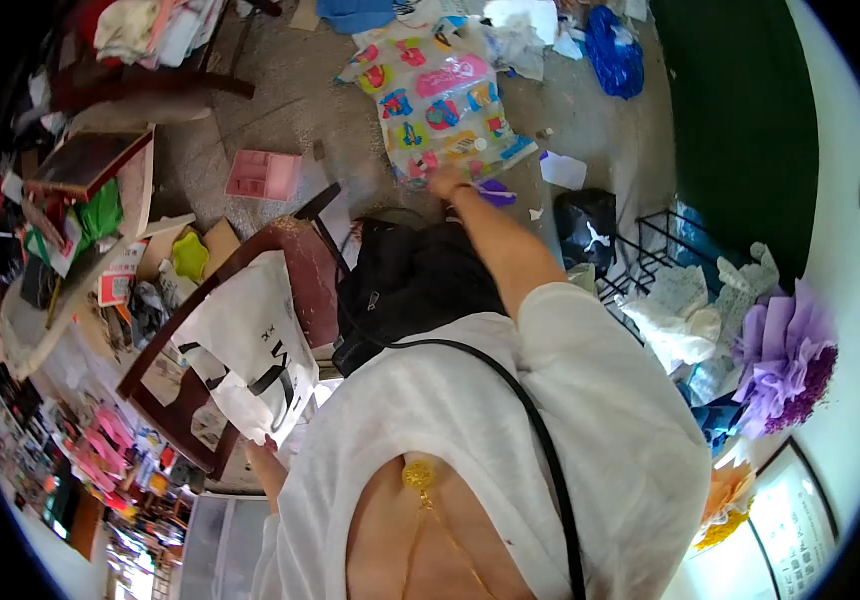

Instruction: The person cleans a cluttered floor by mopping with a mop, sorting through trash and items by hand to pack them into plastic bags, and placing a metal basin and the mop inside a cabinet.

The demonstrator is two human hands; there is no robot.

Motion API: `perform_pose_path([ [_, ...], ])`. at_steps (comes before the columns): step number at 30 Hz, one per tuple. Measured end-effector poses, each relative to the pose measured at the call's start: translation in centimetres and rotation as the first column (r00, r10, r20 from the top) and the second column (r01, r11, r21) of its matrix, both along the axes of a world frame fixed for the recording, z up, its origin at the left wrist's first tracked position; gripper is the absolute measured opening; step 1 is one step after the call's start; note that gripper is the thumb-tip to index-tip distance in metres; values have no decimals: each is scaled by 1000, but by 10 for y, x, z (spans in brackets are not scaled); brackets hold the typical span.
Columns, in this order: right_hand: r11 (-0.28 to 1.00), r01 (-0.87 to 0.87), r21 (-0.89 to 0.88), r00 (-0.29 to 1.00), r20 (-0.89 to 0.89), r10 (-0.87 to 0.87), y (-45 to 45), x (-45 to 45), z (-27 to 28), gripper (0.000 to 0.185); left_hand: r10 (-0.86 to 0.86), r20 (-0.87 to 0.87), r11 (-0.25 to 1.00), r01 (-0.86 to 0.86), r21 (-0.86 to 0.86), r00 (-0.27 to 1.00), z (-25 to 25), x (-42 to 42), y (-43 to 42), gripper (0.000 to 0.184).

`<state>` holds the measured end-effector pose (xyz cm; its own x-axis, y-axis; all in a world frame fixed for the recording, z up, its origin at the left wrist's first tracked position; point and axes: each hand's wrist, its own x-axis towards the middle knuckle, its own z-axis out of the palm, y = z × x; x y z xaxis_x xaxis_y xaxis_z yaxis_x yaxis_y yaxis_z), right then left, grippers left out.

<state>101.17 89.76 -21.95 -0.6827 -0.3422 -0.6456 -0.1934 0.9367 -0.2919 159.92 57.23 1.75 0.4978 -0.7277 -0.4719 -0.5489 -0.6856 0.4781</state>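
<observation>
My left hand is low at the left, its fingers closed on the edge of a white bag with black lettering. That bag hangs in front of a dark red wooden chair. My right hand reaches down to the near edge of a clear plastic bag printed with colourful pictures, and its fingers look closed on that edge. The fingertips are small and partly hidden. Close beside this hand lies a purple piece on the floor.
A pink divided tray and a white paper scrap lie on the floor. To the right are a blue plastic bag, a black bag, a black wire rack and purple wrapped flowers. Cluttered furniture fills the left.
</observation>
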Motion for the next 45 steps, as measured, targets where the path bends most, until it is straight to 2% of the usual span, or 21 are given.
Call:
perform_pose_path([
  [1,989,-120,90,989,95,112,55,-16,12,28,-22,120,999,26,-32,993,4,-18,-2,16],
  [2,984,34,177,998,38,-41,100,-20,11,29,-47,258,996,65,-62,965,7,-37,-7,17],
  [3,928,-246,281,969,58,240,147,-23,5,31,-62,392,991,103,-85,918,13,-53,-10,18],
  [4,949,-61,308,990,142,18,188,-23,-4,29,-81,516,983,155,-102,853,18,-71,-14,19],
  [6,940,-27,339,982,187,-39,252,-11,-32,18,-82,722,963,240,-119,687,28,-114,-18,22],
  [11,928,152,339,870,401,-289,343,29,-70,26,2,954,804,568,-179,298,23,-232,-7,29],
  [12,938,133,321,861,432,-270,345,34,-80,26,-242,878,770,633,-85,412,35,-274,4,43],
  [14,960,178,216,847,463,-261,347,52,-109,26,-528,759,431,890,-147,381,26,-330,13,37],
  [15,960,219,175,844,459,-277,345,57,-123,26,-565,792,116,972,-202,232,8,-346,13,31],
  [19,882,465,79,789,414,-453,316,75,-172,22,-838,542,-251,931,-265,-71,-44,-442,47,26],
  [21,848,530,26,772,400,-495,291,65,-190,22,-814,516,-406,896,-179,-266,-77,-463,60,21],
  [22,839,544,2,768,401,-499,277,59,-194,22,-900,352,-320,938,-131,-258,-90,-469,68,20],
  [23,975,197,103,943,253,-217,261,41,-175,22,-958,184,-236,969,-74,-219,-103,-473,74,19],
  [24,955,-152,253,984,124,124,245,19,-157,24,-963,137,-249,963,-102,-234,-114,-473,80,18],
  [25,958,-161,236,984,112,138,235,8,-159,24,-963,87,-263,956,-130,-253,-126,-470,80,18],
  [26,969,209,133,975,54,-217,229,0,-164,25,-964,182,-227,959,-167,-197,-152,-451,72,14],
  [27,836,548,13,835,40,-548,226,-15,-173,27,-963,197,-220,959,-176,-185,-160,-446,69,14],
  [30,750,657,82,740,117,-662,214,-68,-202,33,-921,285,-295,953,-67,-266,-171,-439,61,12],
  [33,834,547,70,835,22,-549,220,-108,-265,40,-971,189,-130,988,89,-145,-181,-431,51,10],
  [40,982,174,-78,943,-274,-189,252,-156,-407,34,-975,219,-19,992,121,-46,-211,-417,53,7],
  [45,837,521,-166,842,-60,-536,221,-138,-431,26,-986,158,-43,993,110,-61,-223,-405,57,7],
])
